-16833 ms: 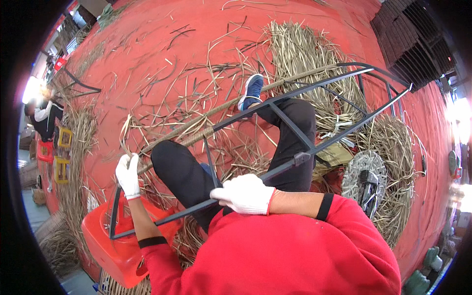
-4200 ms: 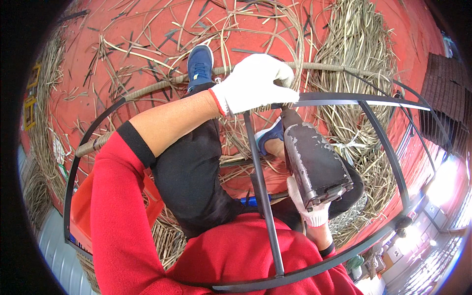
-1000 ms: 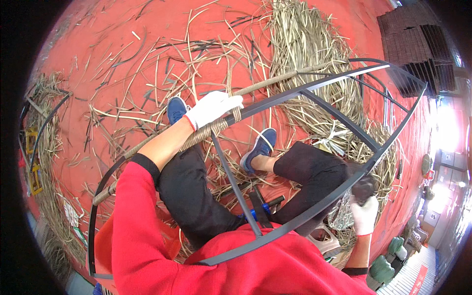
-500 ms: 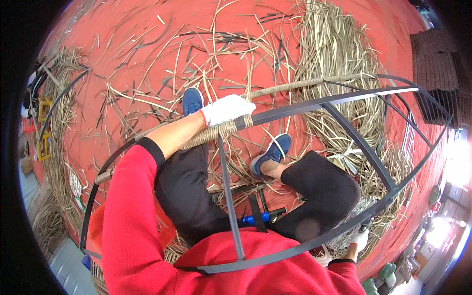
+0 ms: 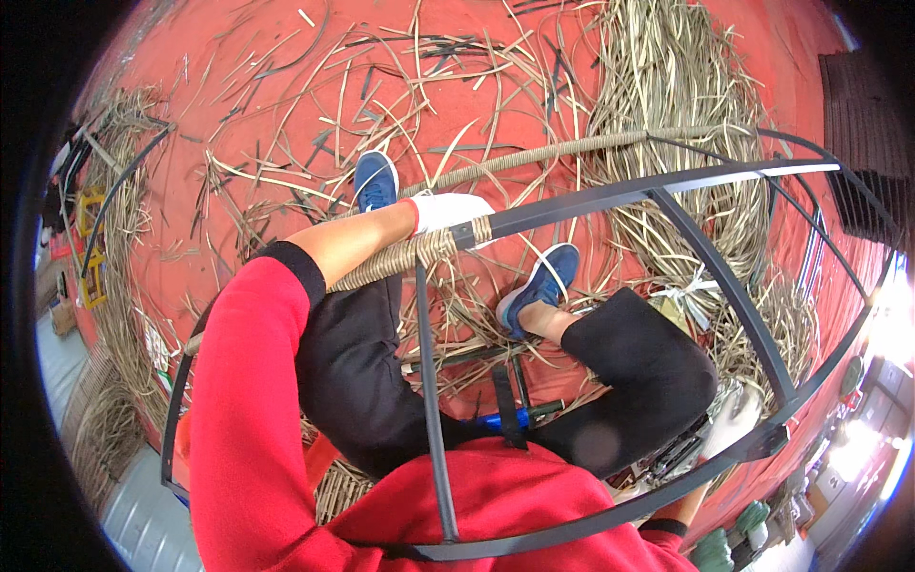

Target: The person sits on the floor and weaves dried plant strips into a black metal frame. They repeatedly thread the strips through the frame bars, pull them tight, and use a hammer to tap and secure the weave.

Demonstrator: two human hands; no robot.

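Note:
A large dark metal frame (image 5: 724,176) of curved bars lies across my lap. Part of its top bar is wrapped in tan wicker strand (image 5: 400,257). My left hand (image 5: 453,212), in a white glove, is closed around this bar where the wrapping ends. My right hand (image 5: 736,419), also gloved in white, is low at the right beside my knee. The frame's lower bar partly hides it, and what it holds does not show. A second wrapped bar (image 5: 572,153) runs behind the frame.
My blue shoes (image 5: 375,181) (image 5: 543,286) rest on a red floor (image 5: 238,114) strewn with loose strands. A thick bundle of pale strands (image 5: 667,86) lies at the upper right. A blue-handled tool (image 5: 496,419) lies under my legs. I sit on an orange seat (image 5: 319,458).
My right hand has sunk lower at the right, behind the frame's lower bar. My left hand stays on the wrapped bar. The view has tilted slightly.

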